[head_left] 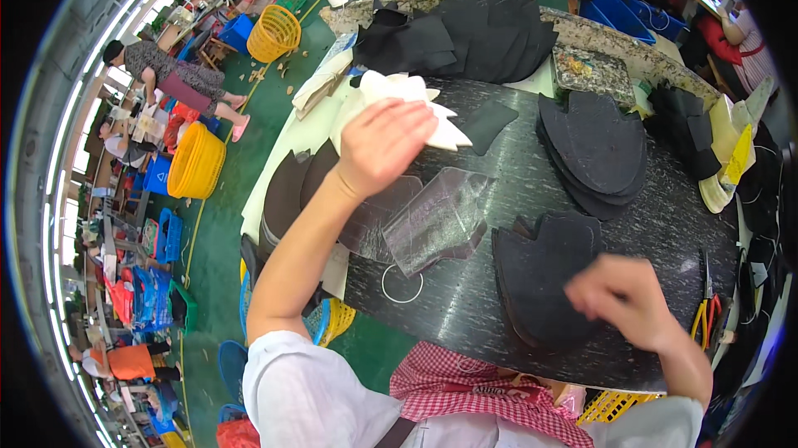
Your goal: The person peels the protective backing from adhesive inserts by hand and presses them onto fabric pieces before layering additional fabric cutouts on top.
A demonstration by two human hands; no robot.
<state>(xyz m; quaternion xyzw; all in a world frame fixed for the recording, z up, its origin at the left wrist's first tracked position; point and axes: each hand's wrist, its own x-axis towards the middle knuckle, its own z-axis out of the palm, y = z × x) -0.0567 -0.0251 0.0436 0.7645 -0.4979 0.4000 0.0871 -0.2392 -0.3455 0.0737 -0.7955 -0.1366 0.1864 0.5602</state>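
My left hand (389, 142) reaches out over a fanned pile of white, pointed pieces (449, 134); its fingers lie straight and flat, with the undersides hidden. Beside the pile is a small dark grey piece (490, 125). My right hand (619, 298) hovers over or touches the near stack of black, rounded cut pieces (544, 282). Its fingers look bent but are smeared by motion, so whether they hold anything does not show. Between my hands lies a shiny, clear-looking sheet (439, 219) on brown pieces (378, 219). Another stack of black rounded pieces (594, 145) sits farther back.
Heaped black pieces (465, 36) cover the table's far side, near a stained block (592, 72). Orange-handled scissors (706, 307) lie at the right edge. A white ring (402, 283) is near the front. Yellow baskets (274, 32) and other people occupy the floor at left.
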